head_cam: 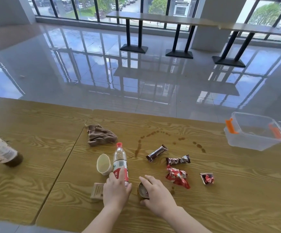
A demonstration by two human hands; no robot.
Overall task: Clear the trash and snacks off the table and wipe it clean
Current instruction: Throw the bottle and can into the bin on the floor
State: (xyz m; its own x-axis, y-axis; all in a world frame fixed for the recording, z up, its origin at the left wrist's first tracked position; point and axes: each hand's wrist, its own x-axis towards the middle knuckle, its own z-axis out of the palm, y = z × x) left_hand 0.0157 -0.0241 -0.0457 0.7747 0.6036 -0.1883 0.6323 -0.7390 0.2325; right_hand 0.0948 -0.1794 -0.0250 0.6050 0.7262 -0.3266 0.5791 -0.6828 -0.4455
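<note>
My left hand [115, 192] wraps the base of a red-capped water bottle [120, 161], fingers closed on it. My right hand [158, 194] cups a small round tin [143, 190], thumb & fingers around its rim; can't tell if it's lifted yet. A small cardboard box [97, 191] sits half hidden behind my left hand. Just beyond: tipped paper cup [103, 164], four snack wrappers [177, 177] to the right, brown rag [100, 135], a trail of brown spill drops [153, 134]. Far right, clear plastic bin [253, 132] w/ orange clips; far left, a sauce bottle [2, 151], cut off. Seems I'm at the clearing step; next likely lift both, carry away, wipe later
</note>
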